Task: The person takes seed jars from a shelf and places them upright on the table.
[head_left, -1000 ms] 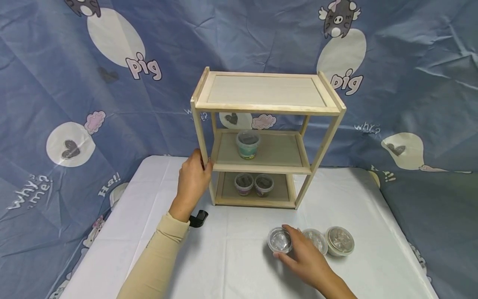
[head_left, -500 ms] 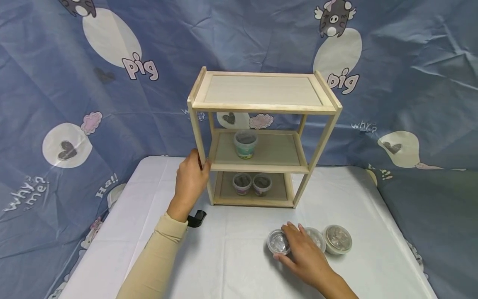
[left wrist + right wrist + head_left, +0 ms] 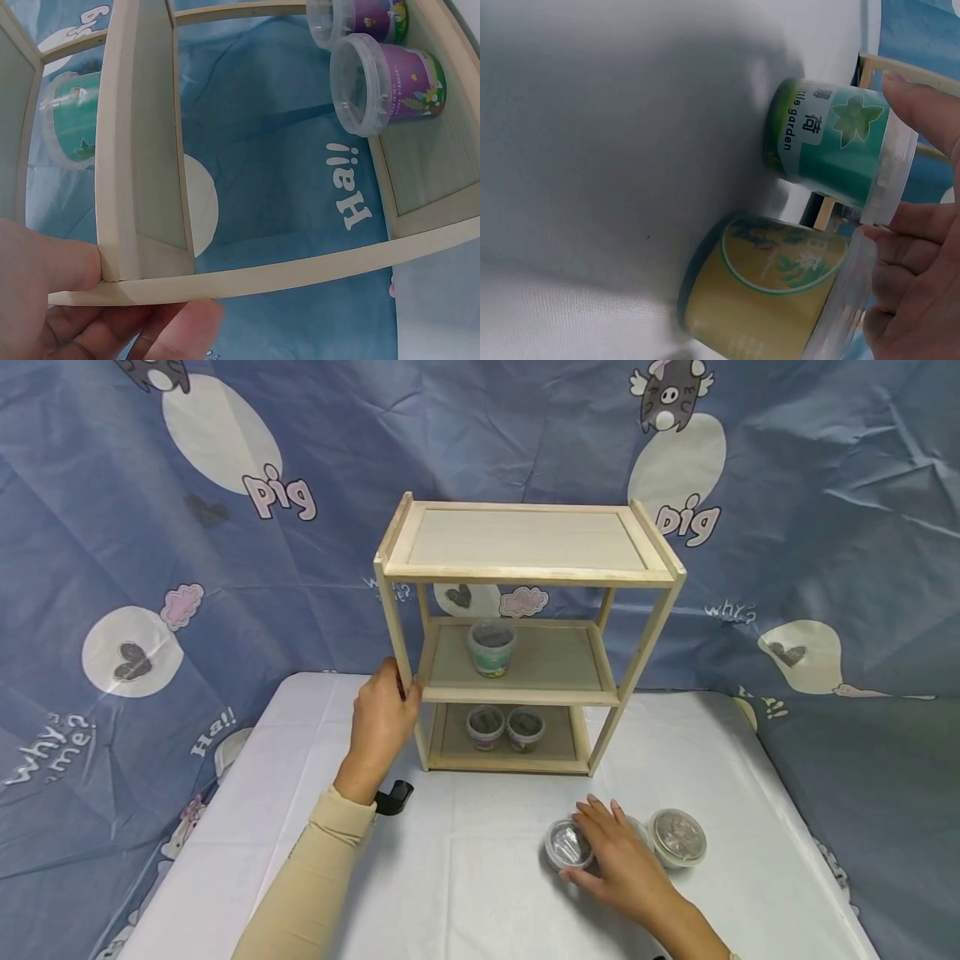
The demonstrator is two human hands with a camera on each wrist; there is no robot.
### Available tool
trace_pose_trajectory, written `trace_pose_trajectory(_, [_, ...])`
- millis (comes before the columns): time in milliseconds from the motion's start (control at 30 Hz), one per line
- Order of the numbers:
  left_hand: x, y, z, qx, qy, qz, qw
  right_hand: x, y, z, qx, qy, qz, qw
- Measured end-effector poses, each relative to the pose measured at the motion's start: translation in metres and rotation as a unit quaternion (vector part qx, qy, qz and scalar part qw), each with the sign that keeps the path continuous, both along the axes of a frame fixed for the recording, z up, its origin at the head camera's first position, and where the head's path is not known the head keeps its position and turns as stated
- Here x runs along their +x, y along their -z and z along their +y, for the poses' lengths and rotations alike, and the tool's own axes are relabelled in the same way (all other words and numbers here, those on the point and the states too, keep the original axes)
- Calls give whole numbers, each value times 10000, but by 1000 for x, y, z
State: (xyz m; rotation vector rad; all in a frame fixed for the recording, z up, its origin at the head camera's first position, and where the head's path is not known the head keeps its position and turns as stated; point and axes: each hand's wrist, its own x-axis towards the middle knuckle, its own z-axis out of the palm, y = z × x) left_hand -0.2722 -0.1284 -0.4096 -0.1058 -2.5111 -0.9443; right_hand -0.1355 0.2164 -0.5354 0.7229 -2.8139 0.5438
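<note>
My left hand (image 3: 384,714) grips the left front post of a three-tier wooden shelf (image 3: 525,542), at the middle tier. In the left wrist view, the thumb and fingers lie on either side of the frame. On the white table, my right hand (image 3: 626,870) holds a small green plastic tub (image 3: 832,142) by its clear lid, thumb on one side and fingers on the other. Its clear top (image 3: 568,843) shows in the head view. Against the other fingers stands a yellow tub (image 3: 769,281), mostly covered by the hand from above. Another lidded tub (image 3: 678,837) stands to its right.
A teal tub (image 3: 492,648) sits on the middle tier. Two purple-labelled tubs, a left one (image 3: 485,727) and a right one (image 3: 525,728), stand side by side on the bottom tier. Blue printed cloth (image 3: 337,568) hangs behind and beside the table.
My right hand has shifted slightly right, and the green tub has moved a little right with it. The left hand stays on the shelf post. The head view has shifted slightly.
</note>
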Motion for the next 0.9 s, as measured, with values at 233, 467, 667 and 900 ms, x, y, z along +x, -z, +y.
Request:
trace_pose_trajectory(233, [0, 0, 0, 4, 34, 19, 10000, -2, -3, 3, -25, 70, -165, 9998])
trace_pose_trajectory(467, [-1, 0, 0, -16, 18, 66, 10000, -3, -5, 4, 25, 18, -211, 9998])
trace_pose_trajectory(667, [-1, 1, -1, 6, 30, 88, 10000, -3, -8, 3, 80, 17, -368, 9993])
trace_pose_trajectory(900, [-1, 2, -1, 16, 32, 90, 10000, -1, -11, 2, 154, 74, -654, 9977])
